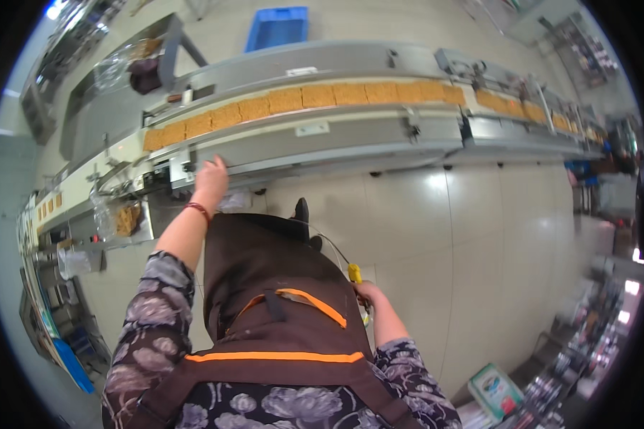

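Observation:
My left hand (pixel 212 183), with a dark red bracelet at the wrist, reaches over the near metal side of a conveyor. Its fingers are loosely bent and apart, with nothing seen in them; whether they touch the metal I cannot tell. On the conveyor belt (pixel 132 146) lies a long row of flat golden-brown slabs (pixel 286 100), edge to edge. Low at my right side, my right hand (pixel 366 292) is closed around a tool with a yellow end (pixel 354 272), from which a thin dark line runs. The tool's lower part is mostly hidden by the fingers.
A blue crate (pixel 277 27) lies on the floor beyond the conveyor. A steel table (pixel 93 104) holds clear bags at the far left. Nearer, a bag of brown pieces (pixel 128 218) rests on a metal tray. A green and white box (pixel 495 391) stands at the lower right.

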A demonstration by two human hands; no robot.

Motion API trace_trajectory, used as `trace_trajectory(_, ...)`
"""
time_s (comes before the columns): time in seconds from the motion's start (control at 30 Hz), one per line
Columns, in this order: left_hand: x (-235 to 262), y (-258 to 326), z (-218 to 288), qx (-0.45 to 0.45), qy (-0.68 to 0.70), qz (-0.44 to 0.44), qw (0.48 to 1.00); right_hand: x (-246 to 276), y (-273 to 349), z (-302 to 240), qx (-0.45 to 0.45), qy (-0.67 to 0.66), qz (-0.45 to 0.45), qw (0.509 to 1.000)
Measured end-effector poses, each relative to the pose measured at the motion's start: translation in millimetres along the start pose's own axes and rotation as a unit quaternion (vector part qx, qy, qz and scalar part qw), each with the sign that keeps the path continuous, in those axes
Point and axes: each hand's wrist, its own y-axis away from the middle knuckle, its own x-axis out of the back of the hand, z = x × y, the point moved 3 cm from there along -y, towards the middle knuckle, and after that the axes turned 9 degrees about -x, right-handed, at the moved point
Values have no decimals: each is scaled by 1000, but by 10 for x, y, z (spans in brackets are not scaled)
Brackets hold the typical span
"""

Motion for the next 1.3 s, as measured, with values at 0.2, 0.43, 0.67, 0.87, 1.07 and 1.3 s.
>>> trace_trajectory(0.2, 185, 115, -77, 8, -23, -51, 998, -131, -141, -131, 9, 43, 95, 994)
trace_trajectory(0.43, 253, 96, -56, -19, -15, -62, 998, -13, -332, -659, 26, 17, 67, 997)
trace_trajectory(0.67, 228, 71, -47, -15, -12, -39, 999, -121, -722, -193, 31, -48, 96, 994)
trace_trajectory(0.87, 180, 87, -40, -19, -21, -42, 999, -92, 184, 523, -32, -4, -13, 999)
trace_trajectory(1.07, 105, 43, -78, -25, -27, -46, 998, -259, 848, 803, 16, -125, -11, 992)
trace_trajectory(1.3, 123, 43, -101, -23, -40, -50, 998, 124, 50, 965, -21, -652, 47, 757)
